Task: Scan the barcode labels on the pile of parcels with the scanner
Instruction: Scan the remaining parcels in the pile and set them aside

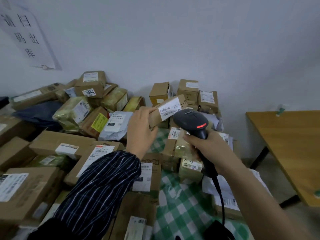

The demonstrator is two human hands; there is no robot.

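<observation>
My left hand (141, 126) grips one end of a small brown parcel (156, 116) and holds it up above the pile, tilted, with its white barcode label (168, 109) facing the scanner. My right hand (206, 148) grips the handle of a black scanner (192, 121), whose head sits just right of the label. A red light glows on the scanner's back. Its black cable (220, 198) hangs down toward me. A pile of parcels (83, 118) covers the table.
Brown boxes and grey and dark mailer bags lie on a green-checked tablecloth (178, 205). More boxes (187, 91) stack against the white wall. A wooden table (290, 144) stands at the right. A paper sign (26, 35) hangs on the wall at left.
</observation>
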